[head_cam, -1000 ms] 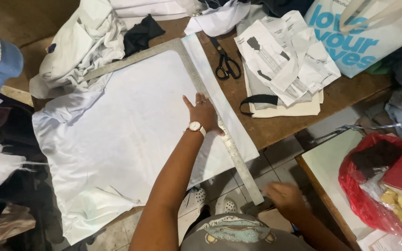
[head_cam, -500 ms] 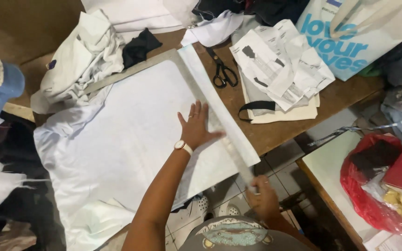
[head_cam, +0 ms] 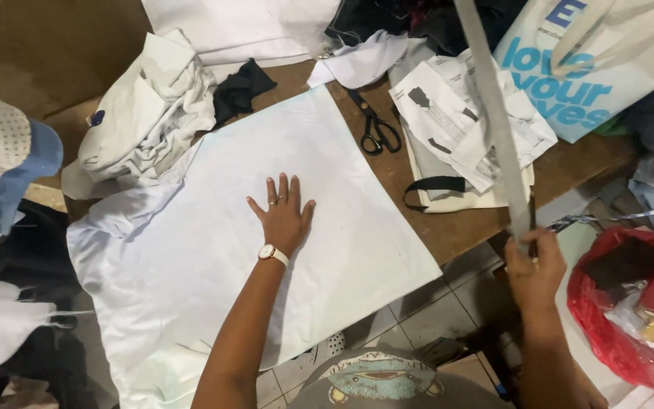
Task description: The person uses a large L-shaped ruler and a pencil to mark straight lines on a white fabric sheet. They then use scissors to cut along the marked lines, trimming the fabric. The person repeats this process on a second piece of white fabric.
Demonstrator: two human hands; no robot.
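- Ruler [head_cam: 493, 113]: long metal strip, looks stiff and light, lifted clear above the bench's right edge; right hand [head_cam: 533, 266] is clenched round its lower end.
- Left hand [head_cam: 283, 216] lies flat, fingers spread, on soft white fabric [head_cam: 191, 250] mid-bench.
- Scissors [head_cam: 376, 125] sit near the far edge.

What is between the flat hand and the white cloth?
Nothing visible. The left hand lies flat, fingers spread, right on the white cloth. The right hand has its grip on the metal ruler, lifted off to the side.
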